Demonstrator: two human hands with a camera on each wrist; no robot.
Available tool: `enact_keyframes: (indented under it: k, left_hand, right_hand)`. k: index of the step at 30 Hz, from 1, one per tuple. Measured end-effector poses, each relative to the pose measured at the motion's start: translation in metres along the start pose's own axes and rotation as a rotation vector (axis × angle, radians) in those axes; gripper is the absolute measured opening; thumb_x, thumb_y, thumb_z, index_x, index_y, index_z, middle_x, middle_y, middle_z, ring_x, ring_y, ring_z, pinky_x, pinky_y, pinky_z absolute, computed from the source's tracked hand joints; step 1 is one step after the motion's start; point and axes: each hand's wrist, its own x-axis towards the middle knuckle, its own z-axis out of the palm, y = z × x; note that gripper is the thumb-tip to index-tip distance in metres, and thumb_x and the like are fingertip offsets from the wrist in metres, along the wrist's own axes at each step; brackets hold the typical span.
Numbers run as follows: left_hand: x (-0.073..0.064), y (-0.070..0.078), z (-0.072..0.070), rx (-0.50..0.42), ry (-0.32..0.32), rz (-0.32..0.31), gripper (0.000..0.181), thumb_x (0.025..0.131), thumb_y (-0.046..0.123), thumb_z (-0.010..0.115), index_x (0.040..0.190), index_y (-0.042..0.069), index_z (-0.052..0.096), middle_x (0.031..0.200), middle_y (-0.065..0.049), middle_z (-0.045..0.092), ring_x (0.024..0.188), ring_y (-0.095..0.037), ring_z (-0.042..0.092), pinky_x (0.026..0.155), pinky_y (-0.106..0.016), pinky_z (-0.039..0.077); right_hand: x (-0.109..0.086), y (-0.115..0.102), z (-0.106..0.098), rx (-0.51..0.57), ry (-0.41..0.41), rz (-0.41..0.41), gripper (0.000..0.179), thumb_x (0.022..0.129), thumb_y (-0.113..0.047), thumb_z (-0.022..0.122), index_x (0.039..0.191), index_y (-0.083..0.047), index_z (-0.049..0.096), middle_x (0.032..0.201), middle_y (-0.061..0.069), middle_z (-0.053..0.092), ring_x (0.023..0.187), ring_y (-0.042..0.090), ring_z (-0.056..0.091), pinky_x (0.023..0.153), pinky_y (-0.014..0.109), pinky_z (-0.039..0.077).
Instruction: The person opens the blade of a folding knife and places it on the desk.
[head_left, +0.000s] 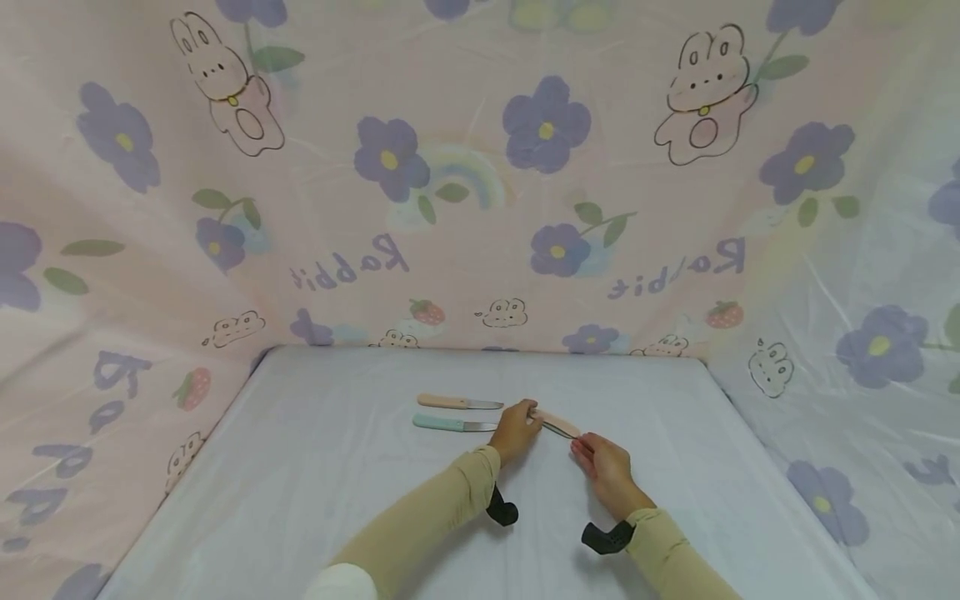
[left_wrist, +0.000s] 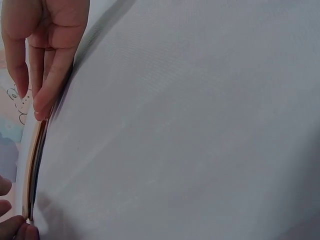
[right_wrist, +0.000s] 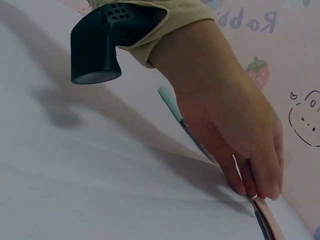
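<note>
Between the two hands runs a long slim peach strip with a dark strip along its near side; its kind cannot be told. My left hand pinches its left end, and my right hand pinches the right end with thumb and fingers. In the left wrist view, the right hand is above and the left hand's fingertips below, with the strip between. To the left lie a peach-handled knife and a mint-handled knife, blades pointing right; the left hand overlaps the mint knife's tip.
A white cloth covers the table. Printed fabric walls with rabbits and purple flowers enclose its back and sides. Black wrist cameras hang beneath both tan sleeves.
</note>
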Motion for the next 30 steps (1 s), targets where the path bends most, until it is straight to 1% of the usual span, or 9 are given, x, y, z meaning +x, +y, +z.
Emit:
enact_keyframes:
  k: [4,10,13,17,21,22,26,28,30]
  left_hand:
    - [0.0,-0.003,0.004,-0.012,0.032,0.026,0.029,0.084,0.013,0.059,0.11,-0.002,0.057,0.104,-0.011,0.061,0.101,-0.021,0.054,0.087,-0.031,0.042]
    - [-0.001,-0.005,0.006,-0.081,0.095,0.02,0.026,0.083,0.009,0.06,0.106,-0.003,0.058,0.099,-0.011,0.062,0.094,-0.021,0.056,0.082,-0.031,0.044]
    - [-0.001,-0.004,0.005,-0.152,0.124,-0.009,0.024,0.082,0.006,0.059,0.104,-0.004,0.059,0.095,-0.01,0.062,0.089,-0.02,0.057,0.077,-0.028,0.046]
    - [-0.002,0.002,0.0,-0.286,0.159,-0.092,0.021,0.082,0.006,0.059,0.102,-0.003,0.06,0.096,-0.01,0.062,0.087,-0.019,0.059,0.073,-0.026,0.048]
    - [-0.006,0.011,-0.009,-0.39,0.176,-0.151,0.021,0.082,0.009,0.06,0.101,-0.001,0.061,0.098,-0.009,0.062,0.086,-0.018,0.06,0.072,-0.027,0.049]
    - [-0.004,0.005,-0.006,-0.397,0.187,-0.123,0.021,0.083,0.013,0.06,0.101,0.002,0.062,0.097,-0.007,0.062,0.085,-0.016,0.06,0.07,-0.026,0.049]
    - [-0.007,0.011,-0.015,-0.432,0.21,-0.129,0.021,0.083,0.016,0.061,0.1,0.004,0.063,0.096,-0.004,0.062,0.083,-0.014,0.059,0.069,-0.026,0.048]
    - [-0.008,0.013,-0.018,-0.447,0.222,-0.145,0.022,0.083,0.016,0.061,0.1,0.003,0.063,0.095,-0.004,0.062,0.083,-0.015,0.059,0.069,-0.025,0.049]
    - [-0.011,0.022,-0.026,-0.463,0.225,-0.198,0.021,0.083,0.012,0.061,0.101,0.0,0.062,0.096,-0.005,0.062,0.084,-0.016,0.059,0.07,-0.026,0.049]
  right_hand:
    - [0.002,0.001,0.0,-0.017,-0.029,-0.025,0.043,0.091,-0.004,0.043,0.129,0.012,0.029,0.106,0.019,0.054,0.096,0.021,0.057,0.089,0.032,0.042]
    - [0.004,0.002,-0.001,-0.041,-0.045,-0.026,0.043,0.091,-0.004,0.044,0.129,0.011,0.03,0.103,0.017,0.056,0.094,0.02,0.057,0.088,0.033,0.042]
    - [0.003,0.001,-0.001,-0.05,-0.038,-0.015,0.043,0.091,-0.006,0.045,0.129,0.009,0.032,0.099,0.014,0.059,0.091,0.019,0.058,0.087,0.034,0.043]
    - [0.002,-0.001,0.0,-0.024,-0.037,-0.014,0.044,0.09,-0.006,0.046,0.13,0.008,0.032,0.1,0.014,0.059,0.092,0.02,0.059,0.086,0.035,0.043]
    - [-0.001,-0.004,0.001,0.026,-0.041,-0.038,0.047,0.089,-0.004,0.047,0.13,0.01,0.03,0.11,0.018,0.054,0.096,0.02,0.057,0.088,0.033,0.042]
    - [-0.001,-0.005,0.002,0.039,-0.04,-0.045,0.047,0.089,-0.004,0.047,0.13,0.01,0.03,0.113,0.019,0.052,0.097,0.021,0.057,0.089,0.033,0.041]
    - [-0.004,-0.008,0.006,0.068,-0.039,-0.06,0.047,0.09,-0.005,0.047,0.131,0.009,0.03,0.126,0.022,0.04,0.103,0.023,0.053,0.09,0.033,0.041]
    - [-0.005,-0.01,0.008,0.073,-0.046,-0.071,0.046,0.091,-0.004,0.046,0.132,0.009,0.029,0.129,0.023,0.037,0.107,0.025,0.051,0.09,0.033,0.04]
    - [-0.007,-0.011,0.01,0.082,-0.053,-0.085,0.045,0.091,-0.004,0.045,0.131,0.009,0.03,0.128,0.024,0.037,0.109,0.027,0.049,0.091,0.032,0.039]
